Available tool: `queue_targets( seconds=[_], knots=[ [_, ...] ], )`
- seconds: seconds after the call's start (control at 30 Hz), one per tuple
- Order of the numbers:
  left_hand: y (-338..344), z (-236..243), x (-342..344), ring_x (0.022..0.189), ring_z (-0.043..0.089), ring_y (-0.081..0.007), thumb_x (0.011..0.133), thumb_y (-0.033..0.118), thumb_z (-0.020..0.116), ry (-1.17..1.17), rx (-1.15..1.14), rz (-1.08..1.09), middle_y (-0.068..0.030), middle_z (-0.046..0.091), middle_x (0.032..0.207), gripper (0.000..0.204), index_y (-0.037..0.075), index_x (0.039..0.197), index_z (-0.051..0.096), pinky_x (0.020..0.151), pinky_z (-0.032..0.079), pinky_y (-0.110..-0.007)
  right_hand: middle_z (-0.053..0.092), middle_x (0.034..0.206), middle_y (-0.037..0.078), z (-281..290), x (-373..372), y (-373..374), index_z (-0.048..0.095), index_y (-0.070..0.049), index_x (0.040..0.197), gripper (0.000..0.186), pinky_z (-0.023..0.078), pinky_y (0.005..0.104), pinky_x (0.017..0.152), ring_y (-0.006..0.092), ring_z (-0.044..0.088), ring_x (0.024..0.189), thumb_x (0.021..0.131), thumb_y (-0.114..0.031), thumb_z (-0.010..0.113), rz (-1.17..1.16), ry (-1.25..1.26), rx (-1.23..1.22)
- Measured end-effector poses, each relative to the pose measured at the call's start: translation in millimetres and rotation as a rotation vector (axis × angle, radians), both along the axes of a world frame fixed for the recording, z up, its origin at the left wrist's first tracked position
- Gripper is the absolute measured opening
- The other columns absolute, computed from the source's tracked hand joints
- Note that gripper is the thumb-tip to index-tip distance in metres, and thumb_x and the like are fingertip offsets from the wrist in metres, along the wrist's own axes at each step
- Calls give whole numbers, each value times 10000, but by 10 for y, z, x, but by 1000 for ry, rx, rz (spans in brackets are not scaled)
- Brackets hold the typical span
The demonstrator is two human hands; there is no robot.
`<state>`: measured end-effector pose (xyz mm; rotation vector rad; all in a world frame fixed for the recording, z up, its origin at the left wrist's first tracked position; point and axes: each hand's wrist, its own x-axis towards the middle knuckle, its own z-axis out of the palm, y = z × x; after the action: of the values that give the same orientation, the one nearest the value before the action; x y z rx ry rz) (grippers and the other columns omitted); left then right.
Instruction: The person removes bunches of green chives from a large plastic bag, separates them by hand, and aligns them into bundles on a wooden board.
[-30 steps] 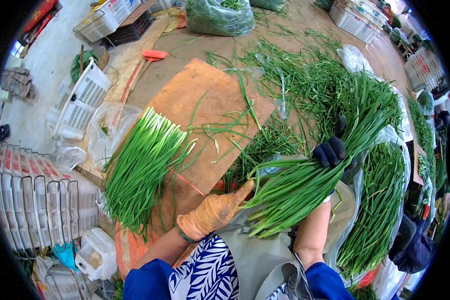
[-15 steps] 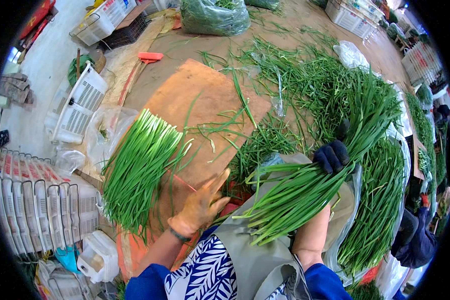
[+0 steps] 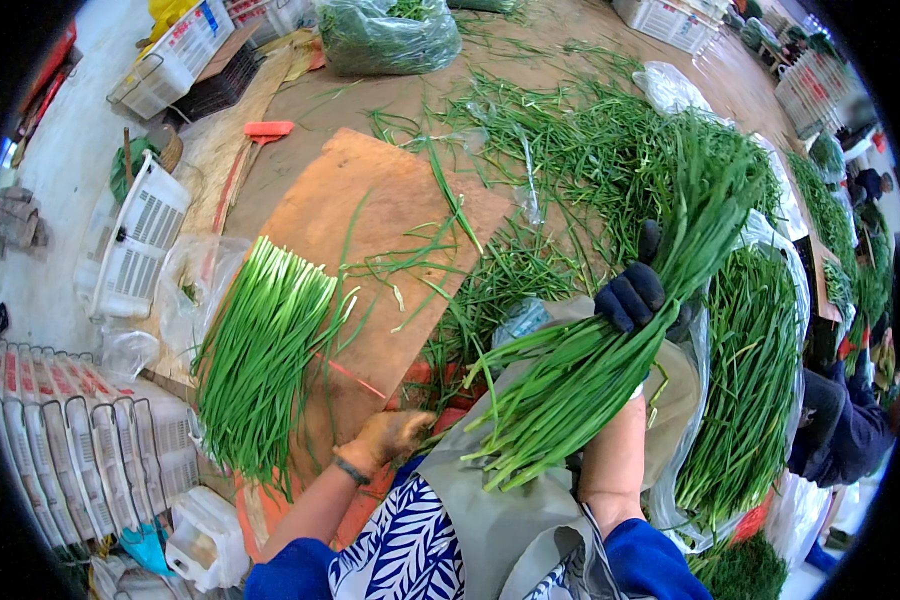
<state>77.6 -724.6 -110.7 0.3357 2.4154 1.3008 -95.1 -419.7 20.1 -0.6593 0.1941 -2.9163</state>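
My right hand (image 3: pixel 630 297), in a dark blue glove, is closed round a big bunch of long green garlic chives (image 3: pixel 560 385). The pale stem ends point down and left over my lap, and the leaves fan up to the right. My left hand (image 3: pixel 395 437), in an orange-tan glove, is closed near the front edge of a brown board (image 3: pixel 370 190), left of the bunch's stem ends. What its fingers hold, if anything, is too small to make out. A neat pile of garlic chives (image 3: pixel 270 360) lies on the board's left, with loose strands beside it.
Loose chives (image 3: pixel 610 150) cover the floor beyond the board. A plastic-lined heap of chives (image 3: pixel 740 400) lies at my right. White crates (image 3: pixel 100 440) stand at the left, near a white plastic jug (image 3: pixel 207 540). A person (image 3: pixel 845 420) is at the far right.
My left hand has drawn back towards my lap, its spread fingers now curled closed. The right hand still holds the bunch, now tilted more upright. The view has shifted slightly.
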Motion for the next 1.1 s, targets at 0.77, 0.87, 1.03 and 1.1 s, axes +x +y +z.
queue_targets(
  seconds=[0.77,0.87,1.03,1.1],
  knots=[
    [-70,897,162,661,599,-326,827,263,526,-79,-641,-106,-117,618,696,238,61,756,629,556,474,-409,451,763,-1,-287,3,77,160,-34,1369,852,404,254,583,94,438,631,752,-384,632,-127,-155,145],
    [-136,1057,327,710,598,-341,828,300,532,-412,-890,-284,-172,615,799,290,31,897,614,602,485,-411,429,764,-3,-327,-17,23,134,-33,1373,865,396,262,593,96,424,639,755,-356,645,-86,-181,90],
    [223,1176,-273,1161,429,-316,829,402,532,4,-73,65,-223,426,1249,651,-7,1295,332,969,343,-368,443,759,8,-270,-92,-158,127,-39,1377,876,405,268,576,102,438,616,756,-388,638,16,-148,177],
    [264,841,-528,1256,321,-271,834,487,474,205,82,-86,-202,320,1348,731,7,1340,257,1024,259,-349,451,767,12,-163,-77,-280,126,-42,1379,889,407,264,570,101,438,616,752,-407,639,48,-153,208]
  ],
)
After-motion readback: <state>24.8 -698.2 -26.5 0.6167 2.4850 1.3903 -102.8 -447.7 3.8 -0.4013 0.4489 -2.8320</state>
